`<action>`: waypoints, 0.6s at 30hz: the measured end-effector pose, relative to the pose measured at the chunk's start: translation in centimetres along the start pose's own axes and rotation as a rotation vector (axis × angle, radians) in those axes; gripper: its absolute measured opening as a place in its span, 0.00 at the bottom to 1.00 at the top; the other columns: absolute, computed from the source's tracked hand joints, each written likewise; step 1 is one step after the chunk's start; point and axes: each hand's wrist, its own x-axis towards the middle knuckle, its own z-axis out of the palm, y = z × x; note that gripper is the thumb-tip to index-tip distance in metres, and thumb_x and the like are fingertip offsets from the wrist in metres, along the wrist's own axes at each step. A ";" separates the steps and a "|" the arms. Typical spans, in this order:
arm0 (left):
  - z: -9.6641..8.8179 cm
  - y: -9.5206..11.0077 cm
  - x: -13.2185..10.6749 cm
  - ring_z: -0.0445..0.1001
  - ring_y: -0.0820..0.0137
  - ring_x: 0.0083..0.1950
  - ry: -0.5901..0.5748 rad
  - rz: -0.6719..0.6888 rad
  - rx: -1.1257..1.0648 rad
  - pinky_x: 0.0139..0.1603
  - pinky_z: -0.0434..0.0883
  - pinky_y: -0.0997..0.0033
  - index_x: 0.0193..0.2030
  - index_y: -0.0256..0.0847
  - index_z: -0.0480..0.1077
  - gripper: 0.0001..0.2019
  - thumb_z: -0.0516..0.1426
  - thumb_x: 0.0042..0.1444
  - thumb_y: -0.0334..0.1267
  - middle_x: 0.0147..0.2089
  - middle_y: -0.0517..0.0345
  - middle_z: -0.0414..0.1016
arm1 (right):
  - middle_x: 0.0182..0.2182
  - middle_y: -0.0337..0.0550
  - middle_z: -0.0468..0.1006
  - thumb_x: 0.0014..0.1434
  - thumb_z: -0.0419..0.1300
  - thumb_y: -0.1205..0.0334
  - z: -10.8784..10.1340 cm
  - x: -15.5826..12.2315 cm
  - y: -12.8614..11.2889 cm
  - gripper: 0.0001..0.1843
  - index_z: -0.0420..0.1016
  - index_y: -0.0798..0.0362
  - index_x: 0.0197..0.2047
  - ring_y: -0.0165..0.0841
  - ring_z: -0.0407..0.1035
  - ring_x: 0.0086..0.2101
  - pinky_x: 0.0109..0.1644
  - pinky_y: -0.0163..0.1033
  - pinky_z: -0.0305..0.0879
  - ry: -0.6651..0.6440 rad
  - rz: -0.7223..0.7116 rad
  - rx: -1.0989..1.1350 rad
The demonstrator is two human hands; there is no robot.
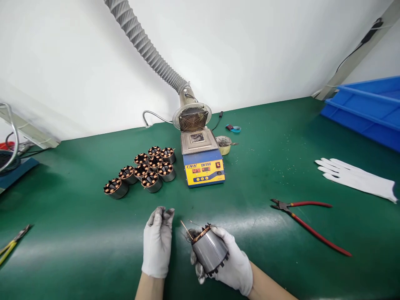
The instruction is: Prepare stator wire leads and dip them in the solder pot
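While right hand holds stator, blue bins (contents hidden) apart.

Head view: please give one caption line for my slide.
Gloved right hand grips a wound stator, left hand beside it, before a solder pot and a cluster of stators on a green bench.

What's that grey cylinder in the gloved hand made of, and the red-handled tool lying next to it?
The cylinder in the right hand looks like bare steel: dull grey with a soft sheen. The coils at its top look like copper wire, orange-brown. The tool seems dark metal at the head; its glossy red handles are probably plastic-coated.
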 end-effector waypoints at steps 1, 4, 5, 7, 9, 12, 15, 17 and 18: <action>0.0 0.1 -0.3 0.76 0.71 0.41 -0.052 -0.051 0.023 0.50 0.71 0.70 0.36 0.47 0.75 0.19 0.67 0.39 0.53 0.35 0.64 0.79 | 0.29 0.52 0.77 0.52 0.52 0.40 0.0 0.1 0.0 0.31 0.71 0.63 0.41 0.35 0.72 0.26 0.31 0.38 0.64 0.006 0.010 0.004; 0.5 -0.1 -1.8 0.75 0.60 0.45 -0.204 -0.256 0.230 0.45 0.72 0.67 0.41 0.39 0.75 0.24 0.68 0.38 0.49 0.42 0.48 0.79 | 0.29 0.50 0.76 0.51 0.55 0.41 0.4 0.4 0.1 0.29 0.71 0.62 0.39 0.35 0.72 0.27 0.32 0.38 0.66 0.027 0.024 -0.036; 0.7 -0.3 -2.1 0.76 0.62 0.41 -0.200 -0.277 0.293 0.41 0.72 0.68 0.39 0.38 0.76 0.21 0.68 0.38 0.47 0.38 0.49 0.80 | 0.30 0.49 0.76 0.50 0.57 0.42 0.6 0.5 0.1 0.28 0.70 0.60 0.40 0.36 0.72 0.27 0.33 0.39 0.66 0.042 0.001 -0.075; 0.9 -0.5 -2.3 0.75 0.67 0.32 -0.121 -0.220 0.339 0.34 0.71 0.72 0.31 0.38 0.76 0.16 0.68 0.39 0.46 0.29 0.55 0.79 | 0.35 0.47 0.77 0.47 0.62 0.46 1.0 0.6 0.2 0.26 0.68 0.55 0.44 0.37 0.73 0.32 0.37 0.42 0.67 0.107 -0.119 -0.211; 0.5 -0.3 -1.9 0.74 0.70 0.29 -0.071 -0.163 0.317 0.33 0.70 0.74 0.29 0.38 0.75 0.14 0.67 0.40 0.46 0.26 0.59 0.77 | 0.41 0.47 0.75 0.41 0.67 0.53 1.0 0.5 0.5 0.28 0.66 0.52 0.46 0.39 0.72 0.38 0.44 0.44 0.66 0.207 -0.301 -0.434; -1.3 0.9 -1.2 0.75 0.72 0.36 0.016 -0.034 0.161 0.44 0.70 0.74 0.31 0.44 0.74 0.12 0.66 0.43 0.48 0.29 0.65 0.77 | 0.44 0.48 0.73 0.37 0.68 0.62 -0.3 0.2 1.7 0.35 0.63 0.52 0.50 0.43 0.69 0.44 0.51 0.47 0.63 0.416 -0.488 -0.827; -2.4 1.6 -1.4 0.73 0.67 0.50 -0.050 -0.026 0.121 0.56 0.65 0.68 0.43 0.50 0.73 0.20 0.63 0.45 0.55 0.45 0.62 0.78 | 0.49 0.55 0.70 0.36 0.69 0.60 -2.7 0.4 4.0 0.44 0.57 0.54 0.57 0.50 0.66 0.49 0.55 0.51 0.60 0.571 -0.645 -1.092; -1.9 1.1 -2.1 0.69 0.60 0.56 -0.254 -0.217 0.290 0.58 0.64 0.63 0.49 0.47 0.71 0.27 0.64 0.43 0.55 0.53 0.53 0.74 | 0.52 0.58 0.67 0.36 0.70 0.56 -4.1 0.9 5.5 0.49 0.53 0.55 0.60 0.54 0.63 0.52 0.58 0.54 0.58 0.606 -0.807 -1.190; -1.3 0.7 -2.5 0.69 0.57 0.55 -0.322 -0.297 0.366 0.56 0.65 0.61 0.48 0.44 0.72 0.27 0.65 0.42 0.54 0.52 0.49 0.75 | 0.54 0.58 0.66 0.37 0.69 0.55 -4.7 1.2 6.2 0.50 0.52 0.55 0.61 0.55 0.61 0.54 0.59 0.55 0.57 0.608 -0.858 -1.238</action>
